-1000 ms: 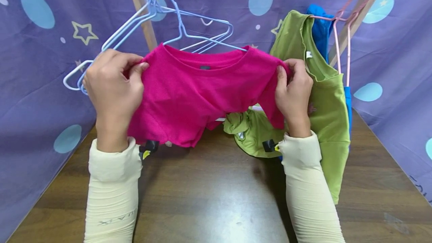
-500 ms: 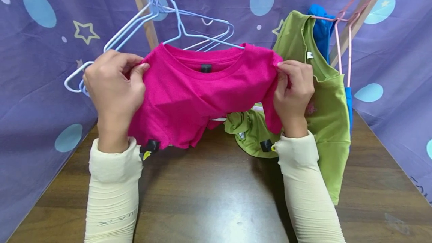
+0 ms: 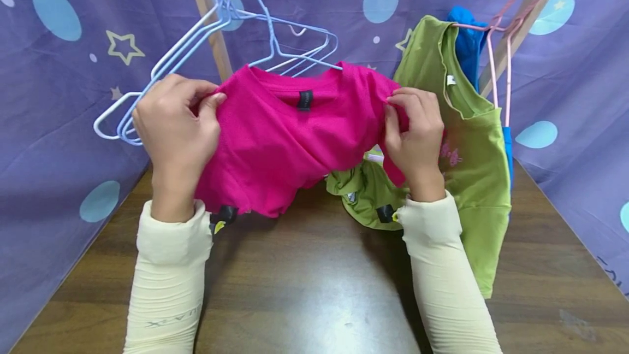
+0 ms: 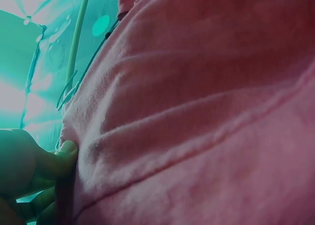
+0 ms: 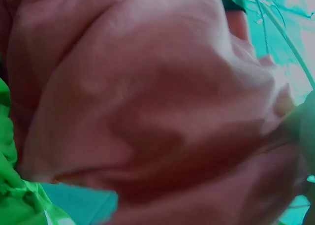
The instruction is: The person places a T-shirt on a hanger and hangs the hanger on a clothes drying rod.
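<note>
A bright pink T-shirt (image 3: 290,141) hangs in the air above the brown table (image 3: 304,288), held by both shoulders. My left hand (image 3: 179,124) pinches its left shoulder, thumb pressed on the cloth. My right hand (image 3: 415,130) pinches the right shoulder. A light blue wire hanger (image 3: 290,53) sits at the shirt's collar, its hook rising behind. In the left wrist view pink cloth (image 4: 197,116) fills the frame with a thumb (image 4: 61,153) against it. The right wrist view shows mostly pink cloth (image 5: 147,102).
Several more blue and white wire hangers (image 3: 162,81) hang on a wooden pole (image 3: 211,31) at the back left. A green shirt (image 3: 472,141) and a blue garment (image 3: 467,42) hang on pink hangers (image 3: 493,53) at the right. Purple patterned cloth (image 3: 59,97) walls the table.
Both hands have drawn closer together, bunching the pink shirt's shoulders inward. The blue hanger has shifted right and tilted, and the collar label has turned more into view.
</note>
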`<action>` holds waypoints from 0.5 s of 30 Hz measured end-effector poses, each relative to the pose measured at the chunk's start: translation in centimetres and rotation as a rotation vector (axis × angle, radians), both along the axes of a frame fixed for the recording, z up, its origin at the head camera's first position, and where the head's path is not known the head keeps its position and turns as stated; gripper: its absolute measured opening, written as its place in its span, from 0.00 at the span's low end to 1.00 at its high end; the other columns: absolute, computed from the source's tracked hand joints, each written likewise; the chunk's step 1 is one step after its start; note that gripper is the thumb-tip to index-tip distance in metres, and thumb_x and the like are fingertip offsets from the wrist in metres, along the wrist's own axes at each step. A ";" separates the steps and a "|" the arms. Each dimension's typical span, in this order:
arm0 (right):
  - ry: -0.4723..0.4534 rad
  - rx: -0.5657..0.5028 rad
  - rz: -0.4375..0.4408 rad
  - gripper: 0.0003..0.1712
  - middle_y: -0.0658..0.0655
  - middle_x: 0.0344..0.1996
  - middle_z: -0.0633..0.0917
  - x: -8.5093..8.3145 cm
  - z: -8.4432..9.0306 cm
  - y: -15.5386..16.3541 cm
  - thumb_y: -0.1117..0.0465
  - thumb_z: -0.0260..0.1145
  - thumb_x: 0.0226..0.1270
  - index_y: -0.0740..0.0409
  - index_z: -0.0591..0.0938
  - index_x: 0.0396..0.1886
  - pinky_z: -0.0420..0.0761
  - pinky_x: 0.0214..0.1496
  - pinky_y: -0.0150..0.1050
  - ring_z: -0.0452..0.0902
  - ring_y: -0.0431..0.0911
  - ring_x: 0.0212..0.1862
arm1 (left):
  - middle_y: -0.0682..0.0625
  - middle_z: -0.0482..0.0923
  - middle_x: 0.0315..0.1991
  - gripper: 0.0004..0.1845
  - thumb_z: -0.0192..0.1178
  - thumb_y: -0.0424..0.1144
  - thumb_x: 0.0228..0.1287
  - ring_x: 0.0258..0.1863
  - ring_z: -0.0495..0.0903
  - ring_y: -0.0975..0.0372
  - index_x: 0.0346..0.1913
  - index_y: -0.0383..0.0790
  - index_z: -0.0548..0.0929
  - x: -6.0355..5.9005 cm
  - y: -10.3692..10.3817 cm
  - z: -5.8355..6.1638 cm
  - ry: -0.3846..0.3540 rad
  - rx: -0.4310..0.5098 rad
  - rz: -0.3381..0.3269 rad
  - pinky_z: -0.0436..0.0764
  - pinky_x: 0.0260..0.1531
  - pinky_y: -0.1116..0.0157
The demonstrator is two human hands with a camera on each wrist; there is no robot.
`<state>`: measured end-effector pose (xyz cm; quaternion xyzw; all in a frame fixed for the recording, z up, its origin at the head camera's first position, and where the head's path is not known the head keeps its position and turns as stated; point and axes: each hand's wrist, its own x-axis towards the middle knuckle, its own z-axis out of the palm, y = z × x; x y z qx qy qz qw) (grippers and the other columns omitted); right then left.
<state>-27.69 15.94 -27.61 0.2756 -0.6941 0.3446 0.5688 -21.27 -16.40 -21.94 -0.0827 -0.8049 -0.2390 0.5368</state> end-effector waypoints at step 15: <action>-0.313 -0.080 -0.216 0.04 0.67 0.34 0.81 -0.4 -0.7 2.1 0.69 0.63 0.67 0.68 0.81 0.37 0.74 0.43 0.51 0.77 0.59 0.40 | 0.40 0.85 0.28 0.08 0.69 0.37 0.64 0.27 0.63 0.84 0.34 0.35 0.92 0.2 -2.0 0.5 0.035 0.017 -0.023 0.59 0.31 0.74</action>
